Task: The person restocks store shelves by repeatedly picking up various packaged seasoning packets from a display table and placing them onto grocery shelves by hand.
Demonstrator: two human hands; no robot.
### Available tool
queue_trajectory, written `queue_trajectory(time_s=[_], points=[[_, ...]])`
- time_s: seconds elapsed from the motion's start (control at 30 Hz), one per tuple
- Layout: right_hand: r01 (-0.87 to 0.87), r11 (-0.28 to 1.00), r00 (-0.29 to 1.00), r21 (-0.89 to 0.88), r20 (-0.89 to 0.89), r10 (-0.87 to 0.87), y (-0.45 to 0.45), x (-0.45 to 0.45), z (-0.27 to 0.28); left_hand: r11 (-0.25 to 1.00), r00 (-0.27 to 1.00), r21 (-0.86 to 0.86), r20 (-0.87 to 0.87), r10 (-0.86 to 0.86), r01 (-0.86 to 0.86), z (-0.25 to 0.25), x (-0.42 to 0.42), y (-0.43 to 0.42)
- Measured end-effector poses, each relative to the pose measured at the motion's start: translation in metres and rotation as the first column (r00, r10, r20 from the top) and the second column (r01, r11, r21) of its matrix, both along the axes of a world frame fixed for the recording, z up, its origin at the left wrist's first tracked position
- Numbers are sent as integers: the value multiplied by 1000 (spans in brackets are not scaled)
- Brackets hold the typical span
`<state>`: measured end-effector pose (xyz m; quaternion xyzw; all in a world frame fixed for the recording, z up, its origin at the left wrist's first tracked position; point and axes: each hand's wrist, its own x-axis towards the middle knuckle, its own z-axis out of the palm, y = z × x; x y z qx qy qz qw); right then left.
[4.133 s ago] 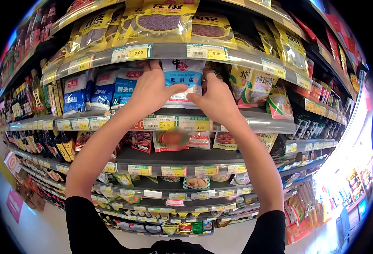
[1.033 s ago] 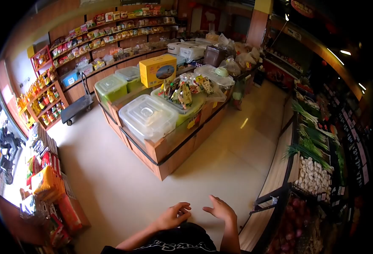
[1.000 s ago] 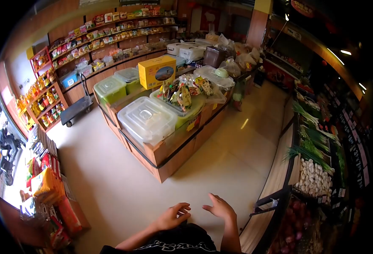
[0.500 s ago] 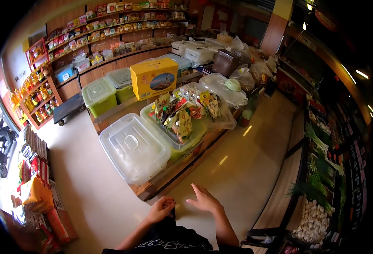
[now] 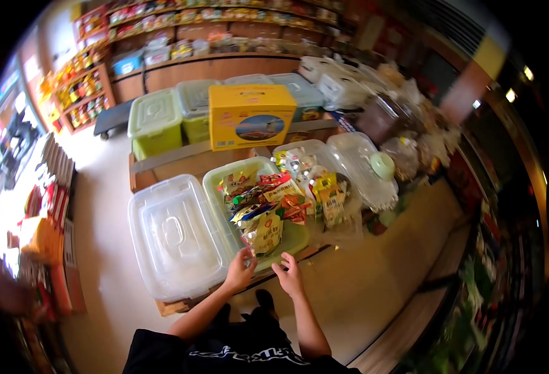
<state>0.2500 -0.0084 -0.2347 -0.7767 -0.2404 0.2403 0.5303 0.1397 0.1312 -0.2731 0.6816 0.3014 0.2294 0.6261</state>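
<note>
My left hand [image 5: 240,272] is raised in front of me, open with its fingers loosely curved, at the near edge of a green bin [image 5: 299,240]. To its right my right hand [image 5: 289,274] is open too, thumb apart from the fingers, and holds nothing. Just beyond both hands, several seasoning packets [image 5: 265,232] lie piled on the green bin. Left of my left hand is a bin with a clear lid [image 5: 178,234]. More packets in clear plastic [image 5: 333,202] lie to the right of the pile.
A yellow box [image 5: 252,117] stands behind the packets. Green lidded bins [image 5: 156,118] are at the back left, and a clear tray [image 5: 358,168] with a pale green bowl [image 5: 382,165] is at the right. Stacked goods [image 5: 40,240] stand far left; vegetables [image 5: 474,299] are at lower right.
The view has moved from a shelf of salt bags to the bin display, which is now much nearer. Both hands have left the salt bag and now hover by the packets, empty.
</note>
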Motion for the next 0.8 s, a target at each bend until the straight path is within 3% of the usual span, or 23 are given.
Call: queue_trajectory(time_s=[0.07,0.17,0.27,0.33,0.4,0.5,0.6,0.67,0.73,0.8], points=[[6,992,1000,-123,16,-4,11,34,-23,994,994,-11,43,105,-105,-27,20,-2],[-66,997,990,38,123,61,24,75,-39,962,969,-142,50,243,-234,-29,43,-16],[-184,981,972,61,162,172,41,108,-39,980,971,19,-137,198,-197,-21,54,-25],[-325,946,940,-6,108,324,42,130,-42,958,949,-4,-132,285,-288,-11,64,-43],[-399,910,913,113,138,383,45,147,-66,934,924,-9,-145,353,-358,-4,67,-56],[-381,906,893,184,-181,412,29,143,-44,925,922,-21,-94,376,-379,10,57,-77],[-459,822,782,336,-287,554,6,134,-34,933,936,-98,34,351,-346,25,28,-107],[-571,724,658,386,-313,685,-2,97,-10,934,938,-90,-40,345,-347,34,-16,-132],[-683,654,519,325,-414,748,-20,54,23,880,856,-112,204,475,-462,36,-48,-167],[-823,466,379,324,-299,876,-31,6,6,869,856,-153,164,491,-470,54,-107,-208]])
